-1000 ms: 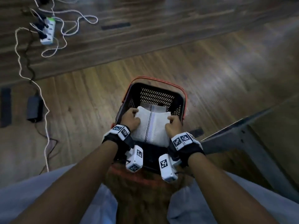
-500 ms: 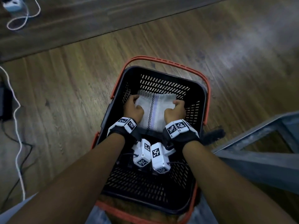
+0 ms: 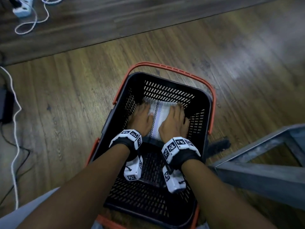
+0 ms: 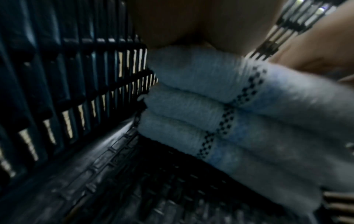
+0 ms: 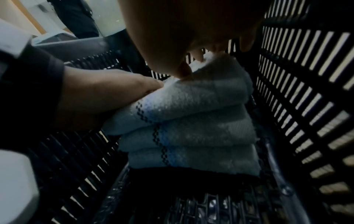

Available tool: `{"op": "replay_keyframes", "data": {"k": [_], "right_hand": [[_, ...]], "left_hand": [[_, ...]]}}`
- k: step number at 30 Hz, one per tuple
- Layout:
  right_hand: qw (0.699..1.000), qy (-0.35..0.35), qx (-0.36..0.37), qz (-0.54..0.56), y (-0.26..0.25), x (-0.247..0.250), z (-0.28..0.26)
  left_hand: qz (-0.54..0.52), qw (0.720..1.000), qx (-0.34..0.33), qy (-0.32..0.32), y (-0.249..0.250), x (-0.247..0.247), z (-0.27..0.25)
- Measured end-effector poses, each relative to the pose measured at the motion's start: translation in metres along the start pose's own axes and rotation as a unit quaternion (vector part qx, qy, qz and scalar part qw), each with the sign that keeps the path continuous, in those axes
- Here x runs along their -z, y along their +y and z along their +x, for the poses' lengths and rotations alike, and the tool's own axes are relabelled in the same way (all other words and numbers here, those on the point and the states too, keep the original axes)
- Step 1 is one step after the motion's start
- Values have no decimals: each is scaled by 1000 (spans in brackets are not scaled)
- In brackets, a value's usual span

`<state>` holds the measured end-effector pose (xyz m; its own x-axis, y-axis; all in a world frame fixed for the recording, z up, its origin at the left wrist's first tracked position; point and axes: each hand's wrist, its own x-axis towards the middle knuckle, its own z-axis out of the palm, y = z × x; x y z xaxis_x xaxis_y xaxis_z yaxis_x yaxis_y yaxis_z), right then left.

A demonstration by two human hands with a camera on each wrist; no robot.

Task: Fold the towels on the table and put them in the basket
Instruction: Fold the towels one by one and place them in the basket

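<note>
A black slatted basket (image 3: 166,80) with orange handles stands on the wooden floor. At its far end lies a stack of three folded white towels (image 5: 191,121) with a blue stripe and a dark checked line. Both hands are down inside the basket. My left hand (image 3: 140,117) lies flat on the left half of the top towel (image 3: 160,116). My right hand (image 3: 175,120) lies flat on its right half, its fingertips (image 5: 184,71) touching the far edge. The left wrist view shows the stack (image 4: 210,106) from the side, close to the basket wall (image 4: 76,91).
A grey metal table frame (image 3: 255,171) stands close to the right of the basket. A power strip (image 3: 21,10), white cables (image 3: 14,113) and a black adapter (image 3: 5,106) lie on the floor at the left. The near half of the basket floor (image 3: 145,195) holds nothing.
Both hands carried the folded towel down into the basket onto the stack. They went from gripping its sides to lying flat on its top.
</note>
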<state>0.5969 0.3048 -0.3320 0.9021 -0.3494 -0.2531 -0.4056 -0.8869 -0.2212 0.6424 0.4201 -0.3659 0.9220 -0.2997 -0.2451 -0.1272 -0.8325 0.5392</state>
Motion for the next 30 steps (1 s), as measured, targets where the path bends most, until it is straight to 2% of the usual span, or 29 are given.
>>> {"op": "replay_keyframes", "data": {"k": [3,6,10,15,18,20,22,27,30], "right_hand": [[1000,-10,-16,19,0,-13,1],[999,-22,-40,25,2,-28,-1],[999,-26,-36,18,2,-37,3],[991,-121,-55,24,-2,-9,1],[980,-182,-67,31,-12,33,-13],[976,-209,-44,42,-16,72,-28],[977,-206,-7,53,-19,115,-44],[988,-139,70,22,-28,267,-102],[995,-57,86,15,-30,352,-154]], "left_hand": [[48,999,-4,-3,-1,-4,3],[100,994,-6,-32,-6,-8,8],[118,992,2,-33,-8,-13,9],[174,978,20,-114,6,8,0],[217,965,22,-145,25,45,-18],[209,966,30,-148,42,81,-36],[192,973,31,-128,63,126,-54],[184,983,-25,-5,138,255,-112],[165,982,-65,62,188,320,-162]]}}
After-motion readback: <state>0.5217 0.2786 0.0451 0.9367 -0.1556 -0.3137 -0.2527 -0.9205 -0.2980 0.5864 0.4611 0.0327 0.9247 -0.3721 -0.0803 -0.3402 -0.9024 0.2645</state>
